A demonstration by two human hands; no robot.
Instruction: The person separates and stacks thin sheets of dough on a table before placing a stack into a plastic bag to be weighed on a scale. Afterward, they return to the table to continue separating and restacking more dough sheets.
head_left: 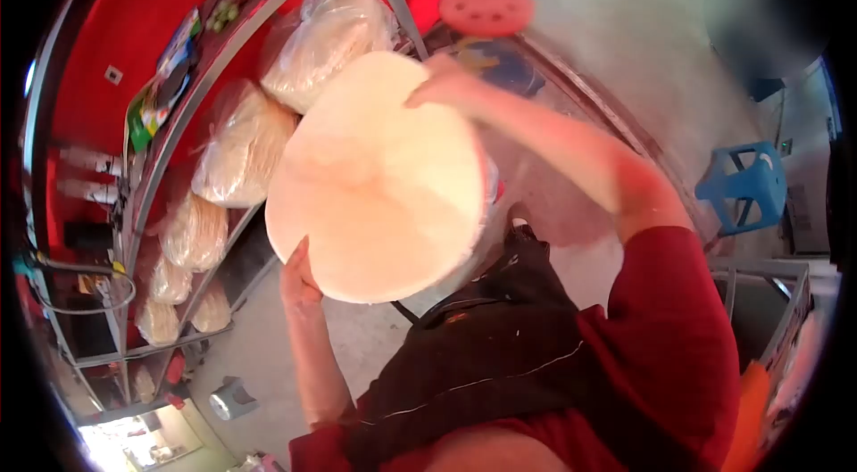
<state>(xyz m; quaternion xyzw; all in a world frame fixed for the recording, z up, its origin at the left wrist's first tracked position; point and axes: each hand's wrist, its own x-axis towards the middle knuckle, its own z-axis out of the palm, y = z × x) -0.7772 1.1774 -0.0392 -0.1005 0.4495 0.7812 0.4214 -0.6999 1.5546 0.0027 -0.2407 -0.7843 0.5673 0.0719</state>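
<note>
A large, thin, pale round flatbread (375, 178) lies spread out in front of my body and fills the middle of the head view. My left hand (302, 277) grips its lower-left rim, thumb on top and the other fingers hidden under it. At the upper-right rim my right hand (444, 86) holds the edge, fingers bent over it and slightly blurred. Along the flatbread's right side, more pale edge and a bit of clear plastic show below it. My dark apron (473, 365) comes close to its lower edge.
Clear bags of stacked flatbreads (245, 146) fill a metal-framed rack (201, 84) on the left. A red round stool (486, 6) stands at the top, a blue stool (743, 186) at the right. A small grey scale-like object (230, 399) sits on the floor.
</note>
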